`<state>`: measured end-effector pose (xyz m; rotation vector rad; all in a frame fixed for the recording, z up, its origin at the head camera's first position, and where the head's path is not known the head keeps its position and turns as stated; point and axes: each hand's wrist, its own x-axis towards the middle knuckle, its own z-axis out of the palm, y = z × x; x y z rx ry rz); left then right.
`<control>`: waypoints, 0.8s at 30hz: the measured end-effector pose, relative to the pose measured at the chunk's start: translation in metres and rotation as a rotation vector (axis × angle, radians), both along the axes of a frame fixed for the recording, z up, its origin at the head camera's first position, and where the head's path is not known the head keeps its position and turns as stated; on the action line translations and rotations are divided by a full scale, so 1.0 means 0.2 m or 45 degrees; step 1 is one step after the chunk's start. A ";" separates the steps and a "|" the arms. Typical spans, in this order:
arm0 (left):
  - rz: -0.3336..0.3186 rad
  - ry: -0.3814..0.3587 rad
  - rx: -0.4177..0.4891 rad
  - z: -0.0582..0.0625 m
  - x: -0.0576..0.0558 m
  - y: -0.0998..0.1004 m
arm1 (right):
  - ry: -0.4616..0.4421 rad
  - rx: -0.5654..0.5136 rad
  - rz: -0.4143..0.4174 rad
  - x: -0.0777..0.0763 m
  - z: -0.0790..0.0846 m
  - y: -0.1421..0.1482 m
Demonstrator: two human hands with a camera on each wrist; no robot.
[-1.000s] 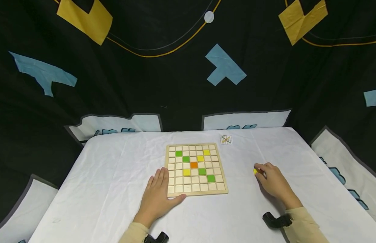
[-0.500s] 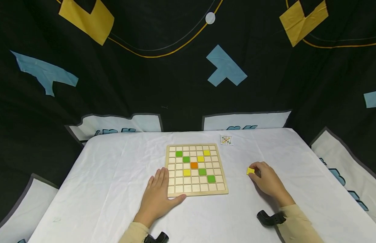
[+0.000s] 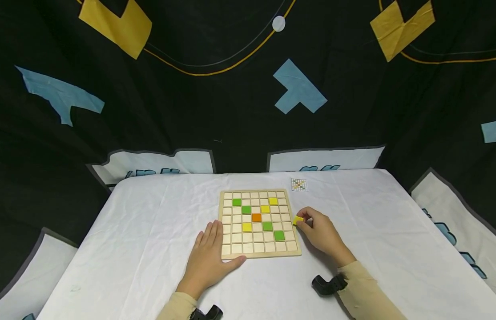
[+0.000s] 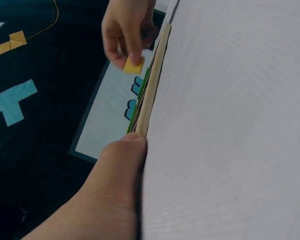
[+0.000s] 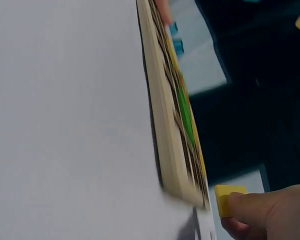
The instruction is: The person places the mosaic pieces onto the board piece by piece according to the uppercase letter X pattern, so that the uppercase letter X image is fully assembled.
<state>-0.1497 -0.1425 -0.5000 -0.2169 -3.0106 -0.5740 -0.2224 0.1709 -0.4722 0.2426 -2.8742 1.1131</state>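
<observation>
A square wooden grid board (image 3: 260, 255) lies on the white-covered table, with green, yellow and orange tiles among its pale squares. Between thumb and fingers my right hand (image 3: 321, 232) pinches a yellow square tile (image 3: 297, 220), just off the board's right edge. The same yellow tile (image 5: 229, 200) shows in the right wrist view, beside the blurred board corner. My left hand (image 3: 207, 260) rests against the board's lower left corner, fingers straight along the left side and thumb on the front edge. In the left wrist view the thumb (image 4: 125, 155) touches the board's edge (image 4: 152, 85).
A small printed card (image 3: 299, 185) with a coloured grid pattern lies beyond the board's upper right corner. White cloth (image 3: 123, 249) covers the table. Behind it hangs a black curtain (image 3: 215, 120) with blue and yellow shapes.
My right hand has moved left across the table with the yellow tile, from well right of the board to its right edge. The left hand has stayed in place.
</observation>
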 end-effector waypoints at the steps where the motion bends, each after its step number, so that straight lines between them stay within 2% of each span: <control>1: 0.000 -0.003 -0.001 0.00 0.00 0.00 | -0.003 -0.021 0.011 0.00 0.00 -0.04; 8: 0.004 -0.010 -0.006 0.00 0.00 0.00 | 0.048 -0.108 0.115 0.04 0.02 -0.29; 18: -0.005 0.008 -0.022 0.00 0.00 0.00 | 0.217 0.033 0.349 0.10 0.01 -0.59; 24: -0.006 0.010 -0.010 0.00 0.00 -0.01 | 0.236 0.095 0.397 0.11 -0.02 -0.66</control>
